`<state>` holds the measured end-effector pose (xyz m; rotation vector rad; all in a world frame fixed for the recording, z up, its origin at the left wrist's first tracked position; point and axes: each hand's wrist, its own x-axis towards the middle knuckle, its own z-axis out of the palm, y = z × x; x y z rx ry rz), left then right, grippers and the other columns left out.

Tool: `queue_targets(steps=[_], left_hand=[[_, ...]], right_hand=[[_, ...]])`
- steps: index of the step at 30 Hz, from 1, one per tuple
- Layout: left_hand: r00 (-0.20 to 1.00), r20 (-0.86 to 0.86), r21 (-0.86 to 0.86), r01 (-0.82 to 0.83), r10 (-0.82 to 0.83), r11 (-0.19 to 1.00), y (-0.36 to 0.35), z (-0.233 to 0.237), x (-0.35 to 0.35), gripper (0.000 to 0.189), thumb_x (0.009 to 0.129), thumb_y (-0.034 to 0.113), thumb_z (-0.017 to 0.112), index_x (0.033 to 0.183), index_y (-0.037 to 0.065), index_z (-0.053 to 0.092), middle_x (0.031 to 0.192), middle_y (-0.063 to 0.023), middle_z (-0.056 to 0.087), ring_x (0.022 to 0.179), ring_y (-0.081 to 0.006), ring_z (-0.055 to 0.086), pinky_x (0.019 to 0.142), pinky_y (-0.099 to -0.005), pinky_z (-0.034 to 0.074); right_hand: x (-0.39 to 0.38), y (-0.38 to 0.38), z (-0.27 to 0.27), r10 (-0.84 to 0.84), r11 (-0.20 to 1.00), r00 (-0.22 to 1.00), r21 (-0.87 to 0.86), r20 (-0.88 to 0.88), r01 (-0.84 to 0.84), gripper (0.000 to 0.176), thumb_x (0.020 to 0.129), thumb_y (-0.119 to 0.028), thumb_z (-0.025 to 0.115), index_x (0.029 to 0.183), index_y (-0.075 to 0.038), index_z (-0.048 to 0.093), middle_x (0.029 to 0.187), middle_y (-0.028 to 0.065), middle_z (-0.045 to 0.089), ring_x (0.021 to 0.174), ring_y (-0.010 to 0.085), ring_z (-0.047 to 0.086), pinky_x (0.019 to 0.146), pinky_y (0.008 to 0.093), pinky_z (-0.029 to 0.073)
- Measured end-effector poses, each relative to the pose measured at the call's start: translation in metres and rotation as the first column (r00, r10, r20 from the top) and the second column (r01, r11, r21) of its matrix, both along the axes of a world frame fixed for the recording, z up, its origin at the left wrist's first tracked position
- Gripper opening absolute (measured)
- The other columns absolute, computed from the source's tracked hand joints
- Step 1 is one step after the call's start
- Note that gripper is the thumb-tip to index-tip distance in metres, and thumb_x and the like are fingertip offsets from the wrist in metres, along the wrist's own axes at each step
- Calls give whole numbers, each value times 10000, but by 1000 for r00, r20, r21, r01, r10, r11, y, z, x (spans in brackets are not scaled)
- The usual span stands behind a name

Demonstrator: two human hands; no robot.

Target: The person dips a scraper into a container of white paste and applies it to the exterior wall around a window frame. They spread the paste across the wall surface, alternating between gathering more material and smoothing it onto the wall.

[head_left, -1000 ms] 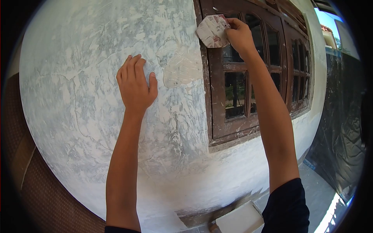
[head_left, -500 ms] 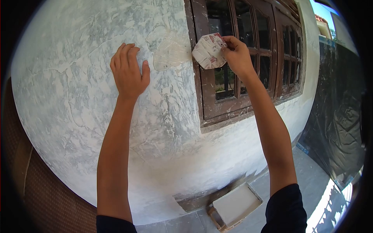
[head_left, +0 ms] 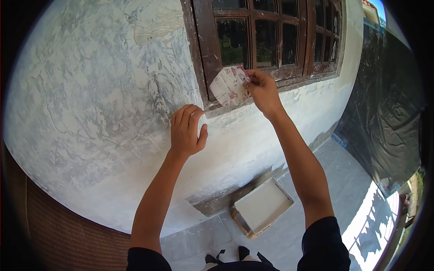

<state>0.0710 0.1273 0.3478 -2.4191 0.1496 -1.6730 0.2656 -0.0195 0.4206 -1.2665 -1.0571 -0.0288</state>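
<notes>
My right hand (head_left: 265,94) pinches the edge of a flat, many-cornered piece (head_left: 228,86) smeared with white plaster and showing some red. The piece is in front of the lower left corner of the brown wooden window (head_left: 199,45). Just below and left of that corner is my left hand (head_left: 186,133), fingers extended and thumb apart, holding nothing. It is at the patchy white-and-grey wall (head_left: 99,104); whether the fingertips touch it is hard to tell. A thicker cream patch of plaster (head_left: 156,20) shows higher up, left of the window.
A shallow rectangular tub (head_left: 240,220) with off-white contents stands on the grey tiled floor (head_left: 199,241) by the wall's foot. Dark plastic sheeting (head_left: 384,117) hangs on the right. A brown woven surface (head_left: 68,226) lies at lower left. My feet show at the bottom.
The view has tilted downward, bringing my feet into sight. My left hand has moved down and right along the wall toward the window corner. My right hand, still holding the piece, is lower against the window.
</notes>
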Motion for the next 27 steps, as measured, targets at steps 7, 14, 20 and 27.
queue_targets(steps=[7,14,20,27], left_hand=[[967,-156,-369,133,-202,920,-43,-108,22,271,783,57,601,1047,17,553,980,-153,615,888,-324,601,755,-412,485],[877,-381,-653,-32,-292,757,-93,-218,23,231,848,38,580,1077,44,556,884,-123,623,793,-287,636,695,-379,522],[777,-520,-737,-197,-356,646,-131,-309,17,225,861,76,570,1084,52,563,973,-119,633,887,-307,623,742,-425,515],[666,-619,-746,-333,-416,576,-165,-397,0,264,873,98,570,1130,42,551,1063,-152,620,980,-339,597,831,-445,497]], right_hand=[[13,-37,-111,142,975,955,-133,-260,-181,289,837,42,565,1119,56,625,943,115,698,799,127,625,720,273,498],[18,-94,-243,-20,952,905,-285,-426,-114,290,823,39,574,1106,60,634,933,117,706,796,136,639,712,277,513],[15,-136,-356,-268,868,835,-496,-480,-7,275,823,22,597,1091,51,652,951,111,722,840,148,673,756,294,530],[-7,-171,-470,-409,730,799,-683,-441,-3,281,808,2,624,1084,21,675,954,149,732,873,204,712,797,310,538]])
